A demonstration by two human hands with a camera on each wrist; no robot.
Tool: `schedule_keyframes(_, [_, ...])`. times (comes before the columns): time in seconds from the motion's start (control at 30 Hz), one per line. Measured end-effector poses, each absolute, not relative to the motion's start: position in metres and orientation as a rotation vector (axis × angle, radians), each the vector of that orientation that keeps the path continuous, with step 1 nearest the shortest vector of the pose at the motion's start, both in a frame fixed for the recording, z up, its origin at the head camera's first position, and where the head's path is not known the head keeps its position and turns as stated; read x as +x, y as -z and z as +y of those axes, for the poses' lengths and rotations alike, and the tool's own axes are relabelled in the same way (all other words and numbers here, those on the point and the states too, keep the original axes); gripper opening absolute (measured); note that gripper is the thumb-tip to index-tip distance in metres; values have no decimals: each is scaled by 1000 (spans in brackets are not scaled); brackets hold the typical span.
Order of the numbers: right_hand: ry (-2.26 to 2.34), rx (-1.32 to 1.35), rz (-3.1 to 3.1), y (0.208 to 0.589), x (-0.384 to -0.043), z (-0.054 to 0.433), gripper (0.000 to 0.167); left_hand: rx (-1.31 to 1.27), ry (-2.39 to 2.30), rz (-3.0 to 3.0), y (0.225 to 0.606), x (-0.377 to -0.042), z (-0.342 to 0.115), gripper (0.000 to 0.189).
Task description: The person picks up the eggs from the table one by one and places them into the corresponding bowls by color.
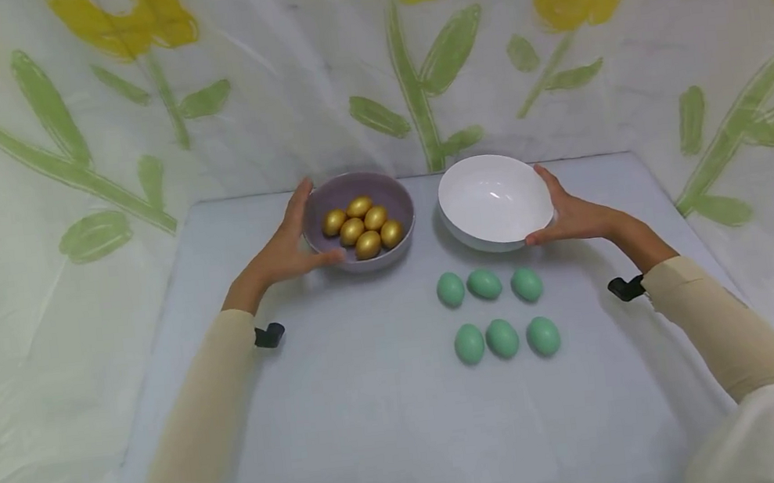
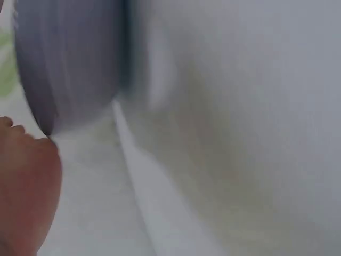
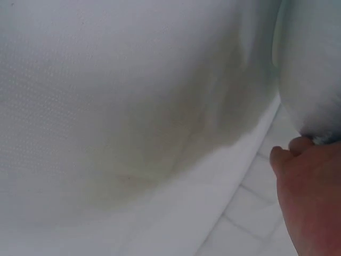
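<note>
At the left of the table's far side is a mauve bowl (image 1: pixel 361 266) with several golden eggs (image 1: pixel 352 232) in it. My left hand (image 1: pixel 284 244) grips its left side, thumb along the front and fingers toward the back rim. A white bowl (image 1: pixel 495 195) stands to the right, its glossy inside showing. My right hand (image 1: pixel 573 210) holds that bowl by its right side, with the thumb at the front. In the left wrist view the mauve bowl's outer wall (image 2: pixel 69 64) rises above the knuckles. The right wrist view shows the white bowl's outer wall (image 3: pixel 314 69) close by the fingers.
Several green eggs (image 1: pixel 502 338) lie in two rows in front of the white bowl. A pale cloth covers the table (image 1: pixel 347 403). Behind it hangs a white curtain (image 1: pixel 295 109) painted with yellow flowers. A dark wrist-camera mount (image 1: pixel 269 336) juts from each sleeve.
</note>
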State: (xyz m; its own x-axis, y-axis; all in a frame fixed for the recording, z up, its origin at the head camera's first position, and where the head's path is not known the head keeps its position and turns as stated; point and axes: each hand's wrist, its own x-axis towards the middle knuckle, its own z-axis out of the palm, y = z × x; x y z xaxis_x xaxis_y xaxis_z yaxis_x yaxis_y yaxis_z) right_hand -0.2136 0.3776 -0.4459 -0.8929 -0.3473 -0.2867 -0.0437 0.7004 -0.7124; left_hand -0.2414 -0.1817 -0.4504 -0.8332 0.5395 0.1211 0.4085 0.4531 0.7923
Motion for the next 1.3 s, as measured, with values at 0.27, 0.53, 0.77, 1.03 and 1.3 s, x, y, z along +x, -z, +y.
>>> schedule_keyframes(0.27, [1024,-295,2522,437,-213,381,144,1354,-1601,2571,429,-163,-79,71])
schedule_keyframes(0.53, [1043,-334,2498,439,-220,374,141,924,-1462,2592,456,-123,-25,65])
schedule_keyframes(0.77, [1026,-340,2497,439,-222,374,140,786,-1288,2620,480,-120,-13,81])
schedule_keyframes(1.03, [1024,-332,2483,438,-221,375,140,747,-1259,2584,489,-123,-6,73])
schedule_keyframes(1.3, [1000,-322,2490,438,-224,376,141,759,-1397,2457,487,-124,-6,65])
